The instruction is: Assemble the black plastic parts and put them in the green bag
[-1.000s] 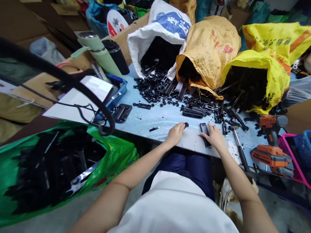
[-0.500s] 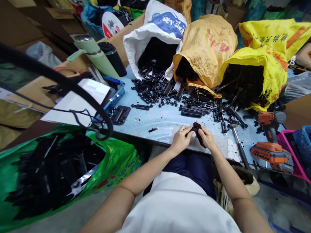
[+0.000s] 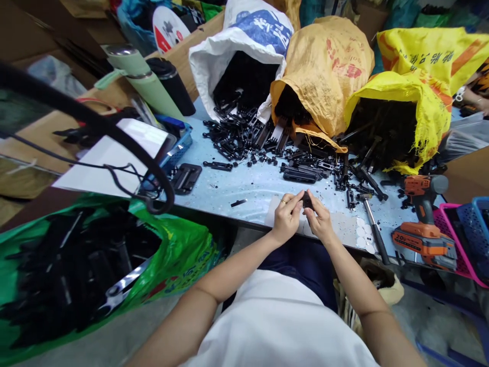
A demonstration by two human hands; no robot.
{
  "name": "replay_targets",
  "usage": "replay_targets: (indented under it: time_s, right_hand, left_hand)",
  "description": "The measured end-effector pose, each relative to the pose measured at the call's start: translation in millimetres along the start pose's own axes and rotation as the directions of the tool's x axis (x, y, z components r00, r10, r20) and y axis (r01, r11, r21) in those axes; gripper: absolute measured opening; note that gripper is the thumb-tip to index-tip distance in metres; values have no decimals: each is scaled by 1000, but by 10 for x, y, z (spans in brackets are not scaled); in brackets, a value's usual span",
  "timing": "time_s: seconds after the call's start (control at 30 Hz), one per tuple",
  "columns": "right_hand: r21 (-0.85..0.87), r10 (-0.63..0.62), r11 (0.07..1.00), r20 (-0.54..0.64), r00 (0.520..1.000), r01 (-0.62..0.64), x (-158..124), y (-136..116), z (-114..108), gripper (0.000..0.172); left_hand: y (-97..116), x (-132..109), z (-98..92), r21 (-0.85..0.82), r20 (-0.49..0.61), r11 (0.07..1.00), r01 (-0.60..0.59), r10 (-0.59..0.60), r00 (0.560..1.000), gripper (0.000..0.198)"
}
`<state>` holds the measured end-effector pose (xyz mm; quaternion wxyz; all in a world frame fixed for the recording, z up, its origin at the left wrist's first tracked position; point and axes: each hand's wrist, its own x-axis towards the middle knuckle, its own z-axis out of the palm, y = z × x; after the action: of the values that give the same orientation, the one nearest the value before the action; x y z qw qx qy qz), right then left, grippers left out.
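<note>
Between my two hands, just above the front edge of the table, is a small black part (image 3: 306,199); its exact kind is hidden by the fingers. My left hand (image 3: 287,218), with a ring on one finger, pinches it from the left. From the other side my right hand (image 3: 320,216) grips it with thumb and fingers. Under the hands lies a pale sheet (image 3: 272,210) on the blue table (image 3: 214,196). A thin dark strip (image 3: 239,203) rests left of my hands. Beyond them are black pieces (image 3: 301,173) in a loose pile.
White (image 3: 202,66), orange (image 3: 324,66) and yellow (image 3: 428,102) sacks spill black parts at the back. To the right are a hammer (image 3: 376,229), white discs (image 3: 363,234) and a cordless drill (image 3: 426,224). A green bag (image 3: 183,255) of black parts stands lower left; a black cable (image 3: 114,137) arcs above.
The black part has been turned between my hands and now shows as a smaller upright piece. Both hands remain on it. The view has shifted slightly.
</note>
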<state>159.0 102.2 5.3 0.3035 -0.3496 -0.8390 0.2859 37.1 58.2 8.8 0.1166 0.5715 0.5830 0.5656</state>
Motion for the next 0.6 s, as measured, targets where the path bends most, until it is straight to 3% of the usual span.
replay_targets:
  time_s: [0.1,0.2,0.27,0.33,0.43,0.5,0.6]
  right_hand:
    - [5,22,1000,-6,1000,-22,-47,31,54,55]
    - [-126,66,991,148,987,-48,51,162,-32,50]
    - [-304,139,949,190,972,-76,242,318,-221,46]
    - [-487,241,854,58,969,-183,517,521,-484,44]
    - [-604,353,669,-255,900,-434,973,838,-839,39]
    - [-620,459,569,-306,834,-540,1212,997,-954,38]
    - [-579,630,493,-277,726,-649,1375,1107,-955,53]
  left_hand:
    - [-84,1,-29,-32,103,999,-28,31,994,37]
    - [-170,-78,-19,88,132,989,120,-131,983,37]
    - [-210,-118,-17,243,193,956,162,-211,958,39]
    - [-226,-101,-22,357,368,934,20,-160,916,45]
    - [-196,35,-3,352,670,892,-283,-29,742,44]
    - [-148,150,32,354,755,855,-380,-21,656,39]
    - [-68,277,58,366,783,811,-456,-5,621,39]
